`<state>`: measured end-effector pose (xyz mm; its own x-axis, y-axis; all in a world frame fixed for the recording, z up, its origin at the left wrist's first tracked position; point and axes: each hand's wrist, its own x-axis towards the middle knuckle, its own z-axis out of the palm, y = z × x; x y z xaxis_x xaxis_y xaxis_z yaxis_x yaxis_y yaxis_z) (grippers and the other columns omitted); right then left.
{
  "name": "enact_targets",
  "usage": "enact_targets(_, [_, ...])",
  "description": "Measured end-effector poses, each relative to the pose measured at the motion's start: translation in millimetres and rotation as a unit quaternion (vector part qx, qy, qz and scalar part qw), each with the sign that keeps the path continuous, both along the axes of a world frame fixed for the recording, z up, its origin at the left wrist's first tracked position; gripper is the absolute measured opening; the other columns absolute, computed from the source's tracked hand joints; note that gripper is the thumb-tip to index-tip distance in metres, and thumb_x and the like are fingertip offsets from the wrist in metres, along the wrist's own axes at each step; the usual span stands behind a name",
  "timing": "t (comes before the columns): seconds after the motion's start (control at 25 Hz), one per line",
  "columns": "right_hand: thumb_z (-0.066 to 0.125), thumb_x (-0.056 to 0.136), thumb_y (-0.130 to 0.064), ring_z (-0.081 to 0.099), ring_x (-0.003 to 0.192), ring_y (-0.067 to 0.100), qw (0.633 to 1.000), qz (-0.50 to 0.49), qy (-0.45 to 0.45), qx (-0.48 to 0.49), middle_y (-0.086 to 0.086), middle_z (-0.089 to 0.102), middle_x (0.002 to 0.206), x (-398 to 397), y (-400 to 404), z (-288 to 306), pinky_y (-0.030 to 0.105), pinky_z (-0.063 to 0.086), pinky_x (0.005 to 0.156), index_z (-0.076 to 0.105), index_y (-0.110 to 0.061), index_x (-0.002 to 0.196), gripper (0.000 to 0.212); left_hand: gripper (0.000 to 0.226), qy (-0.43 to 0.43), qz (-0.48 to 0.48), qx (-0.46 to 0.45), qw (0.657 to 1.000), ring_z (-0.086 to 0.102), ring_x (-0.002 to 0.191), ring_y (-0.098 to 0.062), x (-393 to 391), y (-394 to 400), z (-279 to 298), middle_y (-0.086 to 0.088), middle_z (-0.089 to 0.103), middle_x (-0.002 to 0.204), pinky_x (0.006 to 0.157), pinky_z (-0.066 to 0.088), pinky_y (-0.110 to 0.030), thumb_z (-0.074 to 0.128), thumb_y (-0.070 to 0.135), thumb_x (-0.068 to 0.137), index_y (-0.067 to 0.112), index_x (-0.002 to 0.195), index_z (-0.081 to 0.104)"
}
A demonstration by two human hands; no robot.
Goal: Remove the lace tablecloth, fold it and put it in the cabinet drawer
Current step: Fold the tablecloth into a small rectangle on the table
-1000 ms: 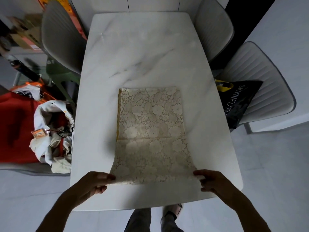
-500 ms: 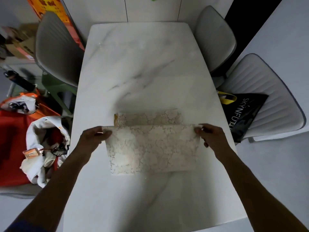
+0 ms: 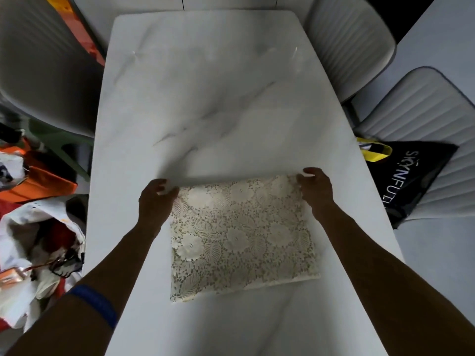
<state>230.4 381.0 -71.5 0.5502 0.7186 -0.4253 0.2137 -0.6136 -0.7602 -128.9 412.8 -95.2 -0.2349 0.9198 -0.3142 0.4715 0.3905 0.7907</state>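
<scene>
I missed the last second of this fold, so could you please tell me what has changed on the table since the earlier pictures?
Both hands, left hand and right hand, carried the near edge of the lace tablecloth away from the person and laid it over the far edge, halving it. They still pinch those corners. The cloth stays on the marble table; chairs and bags are unmoved.

so the folded lace tablecloth [image 3: 241, 237] lies flat on the counter [image 3: 205, 98], in the near half and a bit right of centre. left hand [image 3: 155, 199] sits at its far left corner, right hand [image 3: 316, 187] at the far right corner, both at the far edge. one chair [image 3: 43, 60] stands left of the counter, two chairs [image 3: 347, 39] [image 3: 421, 119] to the right. a bag [image 3: 411, 181] rests on the nearer right chair, just beside the counter edge. a pile of bags and cloth [image 3: 33, 227] sits left of the counter, nearer than the left chair.
</scene>
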Motion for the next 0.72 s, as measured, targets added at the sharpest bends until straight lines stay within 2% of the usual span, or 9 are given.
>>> enact_targets(0.04, [0.068,0.089,-0.025,0.062,0.095,0.027,0.998,0.016,-0.052,-0.034,0.010,0.061,0.111,-3,-5,-4,0.040,0.054,0.079,0.051,-0.013,0.134,0.050,0.038,0.081,-0.079,0.040,0.993,0.058,0.098,-0.023,1,-3,-2,-0.008,0.059,0.112,0.085,0.049,-0.035,0.074,0.019,0.084,0.015,0.120,0.061])
enact_targets(0.12, [0.071,0.085,-0.027,0.052,0.121,0.035,0.984,0.060,-0.130,-0.102,0.014,0.053,0.133,-13,-28,-14,0.044,0.046,0.100,0.042,-0.013,0.140,0.064,0.041,0.221,-0.259,0.097,0.935,0.055,0.115,-0.031,8,-19,-9,-0.012,0.056,0.125,0.091,0.052,-0.043,0.070,0.019,0.085,0.018,0.125,0.059])
enact_targets(0.24, [0.075,0.081,-0.028,0.055,0.114,0.034,0.985,0.076,-0.089,-0.125,0.013,0.055,0.129,-28,-68,-25,0.038,0.047,0.091,0.045,-0.012,0.134,0.063,0.059,0.329,-0.344,0.003,0.879,0.027,0.140,-0.039,21,-39,-15,-0.016,0.024,0.156,0.094,0.050,-0.054,0.055,0.022,0.094,0.024,0.148,0.031])
enact_targets(0.32, [0.078,0.080,-0.028,0.062,0.097,0.025,0.992,0.024,0.019,-0.124,0.009,0.063,0.120,-28,-82,-24,0.032,0.051,0.077,0.055,-0.011,0.126,0.054,0.061,0.326,-0.335,-0.085,0.880,0.007,0.148,-0.035,27,-38,-13,-0.011,0.001,0.164,0.105,0.040,-0.055,0.044,0.031,0.100,0.028,0.153,0.015])
enact_targets(0.44, [0.074,0.083,-0.021,0.064,0.093,0.024,0.991,0.030,0.084,-0.104,0.009,0.068,0.116,-24,-93,-15,0.034,0.053,0.077,0.064,-0.014,0.117,0.036,0.055,0.347,-0.309,-0.092,0.881,0.013,0.148,-0.032,34,-49,8,-0.010,0.011,0.163,0.111,0.027,-0.054,0.045,0.040,0.098,0.027,0.150,0.028])
enact_targets(0.52, [0.071,0.085,-0.014,0.068,0.095,0.028,0.984,0.015,0.169,-0.063,0.009,0.071,0.114,-29,-107,-5,0.042,0.058,0.081,0.066,-0.018,0.115,0.031,0.045,0.285,-0.266,0.004,0.921,0.037,0.137,-0.032,41,-73,18,-0.011,0.041,0.150,0.106,0.037,-0.048,0.060,0.028,0.091,0.020,0.135,0.052])
enact_targets(0.6, [0.069,0.085,-0.006,0.074,0.088,0.029,0.965,-0.019,0.262,-0.021,0.006,0.076,0.105,-35,-121,12,0.045,0.062,0.073,0.069,-0.020,0.112,0.031,0.030,0.081,-0.226,0.019,0.970,0.056,0.119,-0.025,51,-108,29,-0.004,0.060,0.129,0.095,0.048,-0.034,0.067,0.015,0.088,0.019,0.118,0.064])
enact_targets(0.64, [0.068,0.084,-0.003,0.075,0.082,0.027,0.963,-0.033,0.267,0.003,0.003,0.077,0.097,-38,-123,24,0.041,0.062,0.066,0.070,-0.019,0.108,0.029,0.027,-0.003,-0.210,-0.008,0.978,0.060,0.111,-0.019,57,-122,35,0.000,0.064,0.121,0.091,0.049,-0.029,0.067,0.012,0.088,0.021,0.114,0.065])
enact_targets(0.72, [0.068,0.082,-0.003,0.072,0.070,0.025,0.982,-0.009,0.179,0.067,0.002,0.074,0.079,-36,-117,52,0.033,0.059,0.057,0.067,-0.017,0.091,0.017,0.025,-0.064,-0.194,-0.052,0.977,0.064,0.099,-0.015,66,-138,46,0.004,0.068,0.109,0.084,0.053,-0.026,0.066,0.008,0.089,0.024,0.108,0.067])
